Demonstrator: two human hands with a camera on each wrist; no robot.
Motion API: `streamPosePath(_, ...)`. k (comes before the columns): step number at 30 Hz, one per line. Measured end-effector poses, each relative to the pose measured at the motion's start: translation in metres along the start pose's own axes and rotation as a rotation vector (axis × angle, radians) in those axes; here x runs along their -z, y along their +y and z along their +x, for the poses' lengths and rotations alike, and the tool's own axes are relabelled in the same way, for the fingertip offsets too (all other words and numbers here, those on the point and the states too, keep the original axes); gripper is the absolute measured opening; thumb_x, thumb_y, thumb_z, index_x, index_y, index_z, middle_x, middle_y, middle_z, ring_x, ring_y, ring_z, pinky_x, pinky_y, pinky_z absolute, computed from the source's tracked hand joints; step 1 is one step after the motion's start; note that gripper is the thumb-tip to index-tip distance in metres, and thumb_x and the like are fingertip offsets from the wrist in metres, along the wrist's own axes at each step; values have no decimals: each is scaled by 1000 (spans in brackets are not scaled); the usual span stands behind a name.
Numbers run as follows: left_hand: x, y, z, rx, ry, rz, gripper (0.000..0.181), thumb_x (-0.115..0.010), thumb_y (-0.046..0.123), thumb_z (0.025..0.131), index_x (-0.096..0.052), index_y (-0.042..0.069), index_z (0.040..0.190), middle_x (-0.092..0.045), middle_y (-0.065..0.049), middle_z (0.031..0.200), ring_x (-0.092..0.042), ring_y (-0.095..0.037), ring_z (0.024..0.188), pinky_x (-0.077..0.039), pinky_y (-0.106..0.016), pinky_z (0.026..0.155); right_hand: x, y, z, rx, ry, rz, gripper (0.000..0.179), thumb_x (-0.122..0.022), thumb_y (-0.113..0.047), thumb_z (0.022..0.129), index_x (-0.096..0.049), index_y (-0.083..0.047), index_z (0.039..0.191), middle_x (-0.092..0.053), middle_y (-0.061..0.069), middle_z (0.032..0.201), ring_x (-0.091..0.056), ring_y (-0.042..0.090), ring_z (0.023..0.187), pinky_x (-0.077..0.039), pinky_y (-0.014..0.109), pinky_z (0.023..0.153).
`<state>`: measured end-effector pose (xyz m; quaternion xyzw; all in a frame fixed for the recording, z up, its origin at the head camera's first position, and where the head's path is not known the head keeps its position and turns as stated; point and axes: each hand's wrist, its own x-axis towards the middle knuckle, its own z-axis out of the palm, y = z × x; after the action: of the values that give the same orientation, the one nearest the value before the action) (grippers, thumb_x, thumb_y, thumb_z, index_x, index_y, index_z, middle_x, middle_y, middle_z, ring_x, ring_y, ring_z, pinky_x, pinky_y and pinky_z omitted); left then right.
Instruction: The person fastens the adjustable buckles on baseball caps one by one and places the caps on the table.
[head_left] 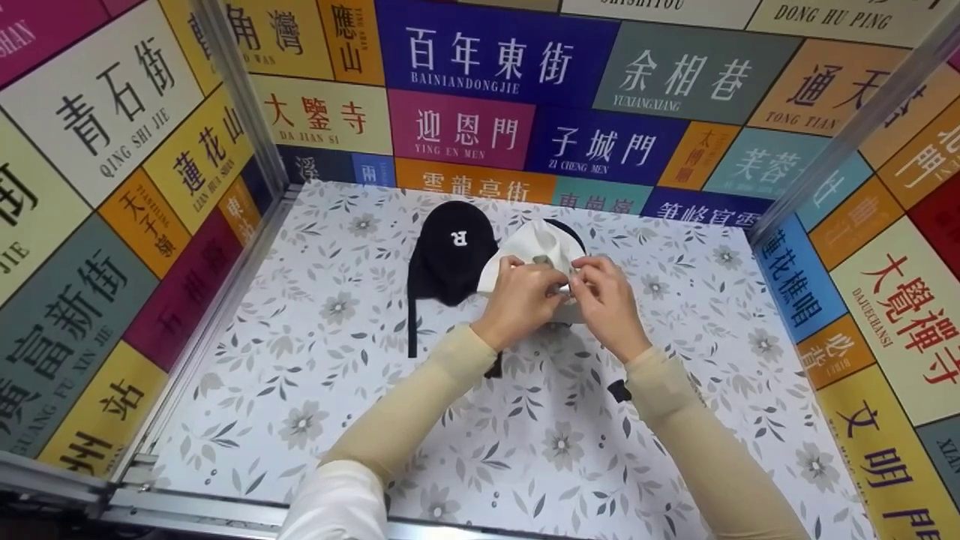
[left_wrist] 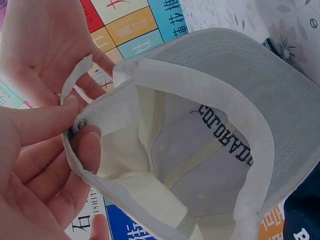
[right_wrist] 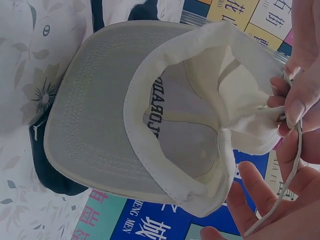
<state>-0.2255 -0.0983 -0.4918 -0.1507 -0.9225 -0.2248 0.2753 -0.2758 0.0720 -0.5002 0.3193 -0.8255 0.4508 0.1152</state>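
Note:
Both hands work at the back strap of a white baseball cap (head_left: 525, 247). In the left wrist view the cap's hollow inside faces the camera, with dark lettering (left_wrist: 225, 135) inside and a grey brim (left_wrist: 280, 100) pointing right. My left hand (head_left: 517, 300) pinches the narrow strap (left_wrist: 75, 162) between thumb and fingers, close to a small metal eyelet (left_wrist: 82, 123). Opposite it, my right hand (head_left: 606, 300) pinches at the same strap, its lower fingers spread in the right wrist view. The strap's loose end (left_wrist: 80, 72) sticks up between the hands.
A black cap (head_left: 450, 255) with a white letter R lies left of the white cap, a black strap (head_left: 412, 322) trailing from it. Another dark cap (head_left: 566, 229) shows behind the white one. Panels with lettering (head_left: 480, 52) wall in the floral-patterned table (head_left: 300, 375).

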Motion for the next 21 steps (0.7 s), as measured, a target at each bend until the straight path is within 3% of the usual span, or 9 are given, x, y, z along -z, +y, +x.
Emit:
streamPosePath(8, 0, 1, -1, 17, -12, -55, 18, -81, 22, 84, -79, 22, 102, -74, 11, 90, -64, -5, 77, -37, -39, 77, -1, 0, -3, -21, -18, 5, 22, -62, -15, 98, -60, -12, 77, -62, 8, 124, -55, 26, 106, -47, 43, 84)
streamPosePath(14, 2, 1, -1, 52, 3, -178, 30, -79, 13, 81, -78, 21, 110, -75, 11, 96, -63, -3, 74, -43, -33, 75, -2, -1, -4, -4, -17, -10, 22, -62, -15, 99, -58, -12, 78, -62, 7, 125, -56, 26, 106, -45, 44, 84)
streamPosePath(21, 6, 1, -1, 86, 31, -361, 26, -78, 10, 80, -80, 17, 105, -75, 7, 93, -63, -3, 74, -49, -21, 70, 0, -3, -5, -15, -48, -2, 21, -62, -22, 101, -58, -14, 82, -59, 6, 127, -55, 26, 113, -48, 44, 86)
